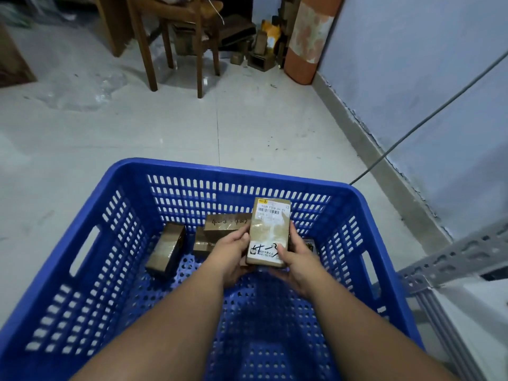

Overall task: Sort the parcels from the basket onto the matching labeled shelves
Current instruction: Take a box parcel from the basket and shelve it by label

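Note:
A blue slotted plastic basket [115,259] stands on the floor below me. Over its middle I hold a small taped cardboard parcel [270,229] with a barcode label and black handwriting, its labelled face up. My left hand [233,248] grips its left edge and my right hand [295,259] grips its right lower corner, thumb on top. Inside the basket lie other brown parcels: one [167,250] at the left, one with handwriting [226,224] behind my left hand, and another [202,244] partly under it. A dark item [310,246] peeks out behind my right hand.
A grey perforated metal shelf frame [450,259] with a white surface stands at the right. A blue wall [426,78] and a thin cable run along the right side. Wooden chair legs [176,50], an orange roll [308,39] and clutter fill the far floor.

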Demonstrator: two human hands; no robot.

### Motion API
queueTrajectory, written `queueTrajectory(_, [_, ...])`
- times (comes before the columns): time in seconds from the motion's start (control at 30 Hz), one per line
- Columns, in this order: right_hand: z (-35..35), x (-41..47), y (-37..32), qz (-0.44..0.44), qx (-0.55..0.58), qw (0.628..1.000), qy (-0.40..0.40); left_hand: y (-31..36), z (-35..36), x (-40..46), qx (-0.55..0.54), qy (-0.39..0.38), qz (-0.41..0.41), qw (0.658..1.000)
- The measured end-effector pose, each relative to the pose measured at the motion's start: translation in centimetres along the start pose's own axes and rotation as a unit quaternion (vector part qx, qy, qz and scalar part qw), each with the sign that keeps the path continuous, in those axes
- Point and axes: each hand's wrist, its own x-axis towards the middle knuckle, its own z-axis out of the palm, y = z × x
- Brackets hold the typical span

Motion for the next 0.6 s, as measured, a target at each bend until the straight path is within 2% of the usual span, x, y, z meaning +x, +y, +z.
queueTrajectory(0.13, [3.1,-6.4,-7.5,-0.036,0.019,0.998,-0.038,6.5,2.3,-7.1,0.001,-0.009,0.031,0.999])
queueTrajectory(0.3, [8.2,-14.9,-22.6,-0.090,0.006,0.993,-0.072,19.8,8.8,-17.3,0.027,-0.022,0.097,0.995])
queueTrajectory(0.47, [15.0,-25.8,-43.7,-0.186,-0.034,0.976,-0.110,39.2,18.3,-31.3,0.059,-0.064,0.215,0.973])
queueTrajectory(0.6, [20.4,-36.6,-61.9,-0.285,-0.038,0.941,-0.178,54.5,26.3,-43.7,0.059,-0.111,0.315,0.941])
